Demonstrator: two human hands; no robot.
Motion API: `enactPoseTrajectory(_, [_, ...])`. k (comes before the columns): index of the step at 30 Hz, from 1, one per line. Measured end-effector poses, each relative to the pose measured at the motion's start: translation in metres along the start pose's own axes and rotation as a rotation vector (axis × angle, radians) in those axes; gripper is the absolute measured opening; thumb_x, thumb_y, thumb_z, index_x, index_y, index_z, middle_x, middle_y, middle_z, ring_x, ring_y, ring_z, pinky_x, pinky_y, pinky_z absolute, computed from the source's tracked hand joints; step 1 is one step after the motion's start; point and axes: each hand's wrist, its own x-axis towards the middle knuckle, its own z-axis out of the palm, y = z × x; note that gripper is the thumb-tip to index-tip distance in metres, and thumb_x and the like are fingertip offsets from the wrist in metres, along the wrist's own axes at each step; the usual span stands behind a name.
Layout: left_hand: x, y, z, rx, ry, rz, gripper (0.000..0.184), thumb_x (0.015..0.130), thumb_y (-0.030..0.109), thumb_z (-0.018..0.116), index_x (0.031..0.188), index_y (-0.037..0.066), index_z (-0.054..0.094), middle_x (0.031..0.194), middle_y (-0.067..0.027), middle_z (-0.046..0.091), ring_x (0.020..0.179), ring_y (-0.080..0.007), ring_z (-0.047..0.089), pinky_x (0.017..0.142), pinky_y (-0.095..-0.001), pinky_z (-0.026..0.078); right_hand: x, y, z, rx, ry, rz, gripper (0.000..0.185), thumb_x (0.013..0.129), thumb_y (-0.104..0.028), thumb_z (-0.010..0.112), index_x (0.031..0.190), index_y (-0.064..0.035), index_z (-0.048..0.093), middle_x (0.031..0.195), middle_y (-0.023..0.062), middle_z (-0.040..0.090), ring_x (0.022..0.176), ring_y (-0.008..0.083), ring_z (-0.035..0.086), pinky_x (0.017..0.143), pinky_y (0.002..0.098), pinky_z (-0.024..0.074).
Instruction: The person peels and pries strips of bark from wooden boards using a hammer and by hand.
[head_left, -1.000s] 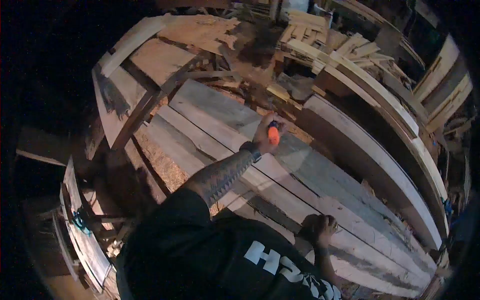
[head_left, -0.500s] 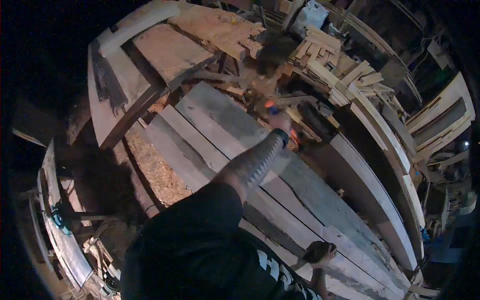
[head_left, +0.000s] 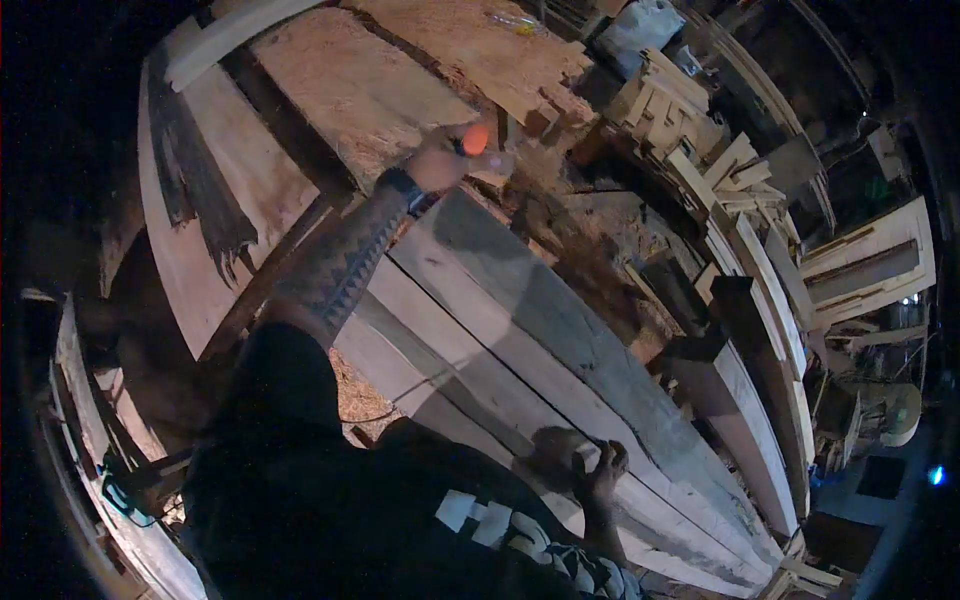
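My left hand (head_left: pixel 445 168) is closed around a thing with a bright orange end (head_left: pixel 474 138); my fingers hide the rest, so its kind is unclear. It is over the far end of the grey-topped timber (head_left: pixel 490 250), near the edge of a sawdust-covered slab (head_left: pixel 350 90). A dark band circles that wrist. My right hand (head_left: pixel 605 462) is lower right, low over the pale planks (head_left: pixel 470 345), fingers curled. A small light patch shows at its fingers, too unclear to name. Several long timbers lie side by side between my hands, with dark gaps.
Thick slabs with rough bark edges (head_left: pixel 205 190) stand at the upper left. Stacked offcuts (head_left: pixel 680 100) and a white bag (head_left: pixel 640 35) are at the back. A large beam (head_left: pixel 740 420) lies at the right. Sawdust (head_left: pixel 360 400) covers the ground beside the planks.
My left hand has moved left and away from me, from the timbers' far side to their end, carrying the orange-ended thing. My right hand stays over the planks, turned somewhat. The view has shifted.
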Motion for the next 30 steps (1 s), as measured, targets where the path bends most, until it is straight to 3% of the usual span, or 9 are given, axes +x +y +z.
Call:
enactPoseTrajectory(3, [-0.025,-0.003,-0.003,0.040,0.124,0.075,0.030,0.081,0.026,0.091,0.088,0.004,0.072,0.086,-0.0038,0.074,0.079,-0.0116,0.067,0.070,-0.0319,0.054,0.052,-0.047,0.006,-0.003,-0.016,-0.161,0.056,0.082,-0.029,0.082,0.128,-0.0090,0.058,0.133,0.0231,0.049,0.128,0.0435,0.044,0.108,0.0577,0.0354])
enactPoseTrajectory(6, [-0.054,-0.088,0.003,-0.040,-0.129,0.061,0.023,0.082,0.025,0.087,0.091,0.008,0.073,0.089,-0.0070,0.074,0.085,-0.0226,0.068,0.079,-0.0388,0.054,0.092,-0.082,0.012,-0.017,-0.060,-0.227,0.058,0.081,-0.028,0.083,0.130,-0.0098,0.058,0.132,0.0232,0.050,0.127,0.0434,0.045,0.107,0.0572,0.0358])
enactPoseTrajectory(13, [-0.070,-0.092,0.044,0.459,-0.134,0.584,0.039,0.072,0.026,0.084,0.107,0.019,0.067,0.112,-0.0122,0.066,0.106,-0.0401,0.063,0.088,-0.0534,0.052,0.131,-0.098,0.060,-0.231,-0.063,-0.369,0.058,0.088,-0.026,0.075,0.138,-0.0090,0.051,0.134,0.0210,0.052,0.128,0.0463,0.044,0.108,0.0602,0.0350])
enactPoseTrajectory(16, [-0.062,-0.125,0.078,0.419,0.001,0.701,0.048,0.064,0.017,0.084,0.110,0.018,0.069,0.112,-0.0109,0.065,0.109,-0.0362,0.061,0.089,-0.0505,0.051,0.121,-0.054,0.092,-0.315,-0.046,-0.453,0.070,0.090,-0.038,0.071,0.148,-0.0086,0.044,0.145,0.0243,0.046,0.137,0.0507,0.037,0.113,0.0654,0.0283])
enactPoseTrajectory(17, [-0.066,-0.111,0.080,0.525,-0.112,0.511,0.048,0.063,0.018,0.084,0.108,0.018,0.069,0.114,-0.0114,0.064,0.108,-0.0367,0.061,0.088,-0.0515,0.051,0.118,-0.024,0.106,-0.384,-0.112,-0.458,0.080,0.089,-0.047,0.070,0.153,-0.0096,0.040,0.154,0.0276,0.040,0.145,0.0537,0.031,0.117,0.0679,0.0230])
enactPoseTrajectory(20, [-0.068,-0.118,0.079,0.373,0.102,0.666,0.037,0.065,0.021,0.082,0.100,0.017,0.070,0.104,-0.0098,0.064,0.097,-0.0329,0.063,0.081,-0.0508,0.052,0.126,-0.063,0.090,-0.148,0.100,-0.582,0.082,0.088,-0.046,0.072,0.154,-0.0074,0.041,0.151,0.0270,0.043,0.143,0.0512,0.035,0.115,0.0666,0.0261])
enactPoseTrajectory(25, [-0.109,-0.108,0.062,0.486,-0.325,0.530,0.023,0.074,0.038,0.072,0.079,0.018,0.062,0.080,-0.0047,0.057,0.077,-0.0267,0.062,0.065,-0.0466,0.046,0.122,-0.063,0.087,-0.214,0.016,-0.523,0.076,0.088,-0.042,0.072,0.149,-0.0059,0.043,0.145,0.0262,0.043,0.136,0.0525,0.038,0.113,0.0693,0.0282])
enactPoseTrajectory(28, [-0.148,-0.125,0.095,-0.704,-0.368,0.080,0.027,0.075,0.044,0.068,0.078,0.019,0.059,0.079,-0.0036,0.059,0.076,-0.0250,0.063,0.061,-0.0421,0.045,0.121,-0.057,0.088,-0.244,0.004,-0.502,0.077,0.089,-0.042,0.071,0.150,-0.0053,0.043,0.146,0.0267,0.043,0.137,0.0529,0.037,0.113,0.0686,0.0281])
enactPoseTrajectory(30, [-0.117,-0.107,0.076,-0.232,-0.339,0.412,0.024,0.075,0.040,0.070,0.083,0.019,0.061,0.083,-0.0030,0.061,0.079,-0.0250,0.064,0.063,-0.0427,0.047,0.124,-0.058,0.090,-0.240,0.017,-0.492,0.076,0.090,-0.043,0.071,0.150,-0.0051,0.044,0.146,0.0262,0.042,0.137,0.0528,0.036,0.113,0.0680,0.0282])
